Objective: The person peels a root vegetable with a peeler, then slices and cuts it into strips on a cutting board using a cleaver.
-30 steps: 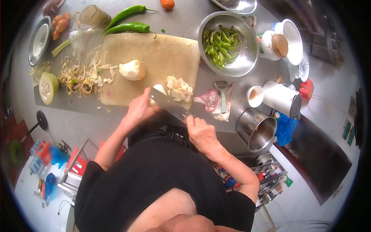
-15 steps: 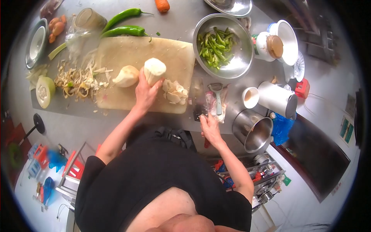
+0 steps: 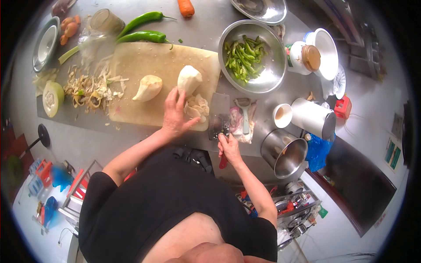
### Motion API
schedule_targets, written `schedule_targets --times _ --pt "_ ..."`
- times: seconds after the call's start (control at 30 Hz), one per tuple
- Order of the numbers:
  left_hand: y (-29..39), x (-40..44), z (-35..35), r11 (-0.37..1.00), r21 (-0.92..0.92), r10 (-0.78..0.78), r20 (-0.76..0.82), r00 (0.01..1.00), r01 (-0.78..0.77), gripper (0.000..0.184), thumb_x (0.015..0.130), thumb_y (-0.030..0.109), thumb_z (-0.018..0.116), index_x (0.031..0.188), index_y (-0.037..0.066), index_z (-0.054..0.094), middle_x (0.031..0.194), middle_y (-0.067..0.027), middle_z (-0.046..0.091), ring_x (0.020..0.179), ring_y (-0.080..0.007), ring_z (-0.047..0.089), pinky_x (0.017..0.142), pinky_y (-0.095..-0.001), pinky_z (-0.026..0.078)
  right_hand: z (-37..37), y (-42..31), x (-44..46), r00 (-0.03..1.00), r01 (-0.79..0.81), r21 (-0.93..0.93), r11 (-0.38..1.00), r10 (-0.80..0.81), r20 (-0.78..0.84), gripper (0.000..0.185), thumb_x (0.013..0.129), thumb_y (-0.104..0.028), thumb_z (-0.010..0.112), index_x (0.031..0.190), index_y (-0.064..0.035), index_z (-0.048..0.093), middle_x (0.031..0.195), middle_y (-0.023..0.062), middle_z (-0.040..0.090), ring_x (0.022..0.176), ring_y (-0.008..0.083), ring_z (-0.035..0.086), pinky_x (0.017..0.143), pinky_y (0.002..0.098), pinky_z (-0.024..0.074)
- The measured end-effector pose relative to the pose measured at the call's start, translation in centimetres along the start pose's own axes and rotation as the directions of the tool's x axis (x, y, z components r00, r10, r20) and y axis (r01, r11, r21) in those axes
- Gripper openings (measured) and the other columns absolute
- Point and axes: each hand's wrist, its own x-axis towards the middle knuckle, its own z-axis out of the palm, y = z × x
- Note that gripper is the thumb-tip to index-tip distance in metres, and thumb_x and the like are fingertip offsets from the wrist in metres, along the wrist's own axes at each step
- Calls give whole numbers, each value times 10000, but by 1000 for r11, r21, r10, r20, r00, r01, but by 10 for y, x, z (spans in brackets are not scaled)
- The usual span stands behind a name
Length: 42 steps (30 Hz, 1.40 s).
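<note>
My left hand [image 3: 176, 115] is open over the cutting board [image 3: 136, 115], fingers stretched and thumb apart. Its fingertips are at the lower end of a peeled white root vegetable [image 3: 189, 79], which has a cut face. Below that vegetable, a pile of pale slices [image 3: 197, 106] lies beside my thumb. A second peeled root vegetable [image 3: 148, 87] rests to the left on the board. My right hand [image 3: 230, 147] is closed around the red handle of a cleaver [image 3: 220, 107]. The cleaver's broad grey blade lies at the board's right edge, with small bits stuck to it.
Peelings [image 3: 87, 90] are heaped left of the board, near a cut pale gourd [image 3: 52, 100]. Green peppers [image 3: 142, 37] and a carrot [image 3: 186, 8] lie behind. To the right are a steel bowl [image 3: 276, 65] of sliced pepper, a peeler [image 3: 245, 116] and a steel pot [image 3: 280, 149].
My left hand has let go of the white vegetable and spread its fingers; the vegetable now tilts farther right. My right hand has moved left, with the cleaver's handle showing more below it.
</note>
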Motion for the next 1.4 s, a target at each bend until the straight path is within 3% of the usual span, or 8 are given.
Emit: schedule_targets --times 0.3,0.47,0.57,0.77,0.97,1.2,1.27,1.4 --pt "16 2 31 998 -56 -10 -67 998 6 1163 663 458 924 1545 4 318 1574 -315 252 1484 -534 221 1207 -651 180 34 2 18 977 39 -36 999 -31 210 221 1070 -291 567 1007 -82 533 625 -21 511 453 67 499 427 244 472" --pt "11 -2 31 972 -234 -23 -104 994 -2 823 696 164 893 1427 89 522 1505 -266 346 1395 -493 361 1136 -558 367 47 -10 18 954 -1 -106 994 33 298 243 1076 -300 554 1001 -77 497 642 0 528 479 98 536 460 283 514" --pt "8 -13 29 977 -212 -23 -172 985 -14 728 718 182 864 1364 64 551 1455 -261 398 1361 -488 385 1139 -568 350 58 -15 16 940 -24 -145 989 72 333 230 1080 -289 544 1010 -75 494 644 2 527 489 101 542 474 288 526" --pt "2 -23 -41 969 -226 -162 -296 941 96 532 796 144 801 1287 48 622 1451 -259 403 1354 -483 410 1130 -558 377 111 -57 3 882 48 -231 972 68 466 213 1081 -264 540 1051 -58 501 652 12 550 490 102 538 463 265 474" --pt "-38 4 -155 983 145 -2 -593 805 109 299 940 107 660 1229 29 661 1405 -270 473 1305 -441 488 1082 -522 433 219 -109 20 704 554 -298 778 -247 666 298 1034 -152 539 1301 -20 525 710 56 623 477 127 560 462 290 474" --pt "-167 36 -210 933 33 -218 -738 639 357 302 962 243 691 1225 95 707 1348 -152 581 1277 -389 514 1061 -487 426 243 -156 6 781 452 -400 797 -137 610 230 984 -120 561 1191 -19 552 718 207 645 579 333 656 558 439 501" --pt "-170 44 -217 568 587 -164 -606 778 577 388 953 380 701 1236 114 708 1329 -140 595 1292 -368 500 1086 -491 379 212 -137 15 722 663 -497 560 -303 622 146 960 -106 578 1071 -17 544 717 224 634 619 412 646 558 487 494" --pt "-157 47 -203 807 462 -45 -571 819 367 448 931 399 721 1241 78 683 1271 -155 610 1258 -356 511 1064 -489 383 130 -122 13 578 811 -566 151 -357 734 117 926 -98 609 934 -44 506 679 186 609 633 418 634 536 511 467"
